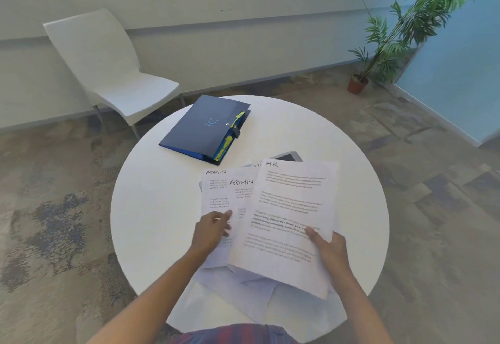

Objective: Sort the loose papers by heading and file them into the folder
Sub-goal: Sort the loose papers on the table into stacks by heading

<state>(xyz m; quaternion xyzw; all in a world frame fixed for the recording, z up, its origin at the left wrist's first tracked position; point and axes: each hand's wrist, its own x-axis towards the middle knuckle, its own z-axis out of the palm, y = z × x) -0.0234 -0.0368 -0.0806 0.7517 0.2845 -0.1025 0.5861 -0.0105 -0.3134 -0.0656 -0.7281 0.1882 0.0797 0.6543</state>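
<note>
While both forearms reach in from the near edge of the round white worktop (151, 208), each hand grips printed sheets fanned above it. Right hand (328, 249): thumb pressed on top of the white printed sheet headed "HR" (292, 208) near its lower right edge; remaining fingers lie beneath the paper and are hidden, so the sheet is pinched between thumb and fingers. Left hand (212, 231): fingers (226, 215) extended and close together, resting on the lower part of two overlapping white sheets headed "ADMIN" (219, 189); the underside of that grip is hidden. The HR sheet overlaps the right edge of the ADMIN sheets. Further white papers (251, 289) lie flat on the worktop below the hands. Just beyond the sheets, a grey-framed tablet (290, 155) is partly covered. Farther on lies the closed dark blue folder (207, 127) with yellow index tabs, well apart from both hands. Beyond the worktop: a white moulded chair (108, 65) at left, a potted green plant (392, 43) at right.
</note>
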